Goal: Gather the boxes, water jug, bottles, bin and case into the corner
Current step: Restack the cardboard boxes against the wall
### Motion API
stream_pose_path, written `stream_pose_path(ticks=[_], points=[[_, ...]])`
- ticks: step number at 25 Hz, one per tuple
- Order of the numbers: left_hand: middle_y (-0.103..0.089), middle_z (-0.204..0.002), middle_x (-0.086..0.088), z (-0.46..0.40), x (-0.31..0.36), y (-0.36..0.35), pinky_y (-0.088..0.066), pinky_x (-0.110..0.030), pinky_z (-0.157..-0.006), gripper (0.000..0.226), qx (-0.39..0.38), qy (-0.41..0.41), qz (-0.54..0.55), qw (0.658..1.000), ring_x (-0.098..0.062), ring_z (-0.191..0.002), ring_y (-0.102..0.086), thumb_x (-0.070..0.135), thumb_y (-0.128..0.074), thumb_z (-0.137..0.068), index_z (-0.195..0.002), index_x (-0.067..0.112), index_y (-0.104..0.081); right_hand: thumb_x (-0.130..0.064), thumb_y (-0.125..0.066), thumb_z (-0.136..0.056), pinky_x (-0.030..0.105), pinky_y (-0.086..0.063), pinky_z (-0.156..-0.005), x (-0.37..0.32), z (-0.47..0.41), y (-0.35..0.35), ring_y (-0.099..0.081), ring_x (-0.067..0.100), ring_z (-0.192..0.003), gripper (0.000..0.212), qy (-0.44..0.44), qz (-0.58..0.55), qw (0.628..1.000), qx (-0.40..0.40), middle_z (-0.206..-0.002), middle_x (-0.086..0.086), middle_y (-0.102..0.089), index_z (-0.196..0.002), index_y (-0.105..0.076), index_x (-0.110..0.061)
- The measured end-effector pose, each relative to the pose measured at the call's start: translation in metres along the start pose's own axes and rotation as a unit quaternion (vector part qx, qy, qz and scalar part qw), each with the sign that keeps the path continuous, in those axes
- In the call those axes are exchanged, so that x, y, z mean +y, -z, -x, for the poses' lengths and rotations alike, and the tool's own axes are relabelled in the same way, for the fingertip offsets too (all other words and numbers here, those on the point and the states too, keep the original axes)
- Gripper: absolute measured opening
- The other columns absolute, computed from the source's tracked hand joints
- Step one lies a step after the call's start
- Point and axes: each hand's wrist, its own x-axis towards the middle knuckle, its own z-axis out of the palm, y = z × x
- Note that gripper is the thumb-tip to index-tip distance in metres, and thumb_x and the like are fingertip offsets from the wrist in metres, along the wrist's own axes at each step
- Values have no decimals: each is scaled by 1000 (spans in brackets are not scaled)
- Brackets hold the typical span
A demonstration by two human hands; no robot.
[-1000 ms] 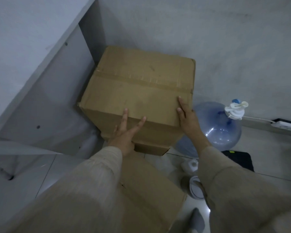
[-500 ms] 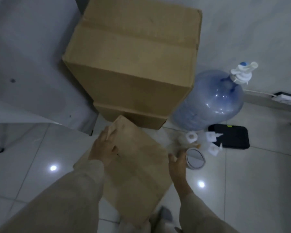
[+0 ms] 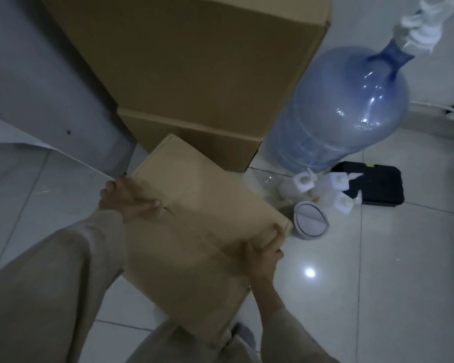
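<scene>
Brown boxes (image 3: 194,61), blue water jug (image 3: 346,108)

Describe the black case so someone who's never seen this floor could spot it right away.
Start at the big blue water jug standing on the tiled floor by the wall. Just in front of its base, on the right, the black case lies flat on the tiles, beside a cluster of small white bottles. It is the only dark, flat, rectangular thing there.
</scene>
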Motion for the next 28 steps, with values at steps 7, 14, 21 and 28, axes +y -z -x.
stream_pose_path(ticks=[7, 14, 21, 28], points=[[-35, -133, -21, 94, 3, 51, -29, -50, -102, 82, 96, 11, 33, 995, -41, -124, -33, 44, -74, -67, -131, 10, -36, -17, -62, -80, 46, -45, -94, -52, 46, 74, -50, 30, -96, 81, 130, 23, 991, -2, -137, 15, -31, -142, -15, -40], [-41, -129, -22, 248, 44, 176, -29, -49, -102, 80, 192, -23, 122, 973, -41, -122, -37, 46, -78, -62, -125, 9, -44, -36, -68, -78, 46, -41, -97, -154, 148, 207, -42, 24, -116, 68, 263, 6, 964, 43, -134, 11, -43, -136, -33, -40], [-37, -131, -21, 366, 89, 288, -33, -47, -103, 84, 247, -65, 173, 951, -40, -123, -37, 50, -75, -63, -127, 7, -42, -42, -61, -82, 41, -45, -96, -229, 222, 310, -52, 26, -115, 57, 363, -1, 932, 11, -130, 1, -51, -133, -38, -38], [-36, -129, -17, 409, 138, 371, -29, -47, -104, 85, 300, -120, 171, 931, -37, -122, -33, 55, -70, -67, -131, 10, -38, -12, -56, -89, 23, -35, -94, -299, 261, 354, -45, 12, -113, 39, 432, -124, 893, 30, -121, -3, -51, -128, -51, -14]])
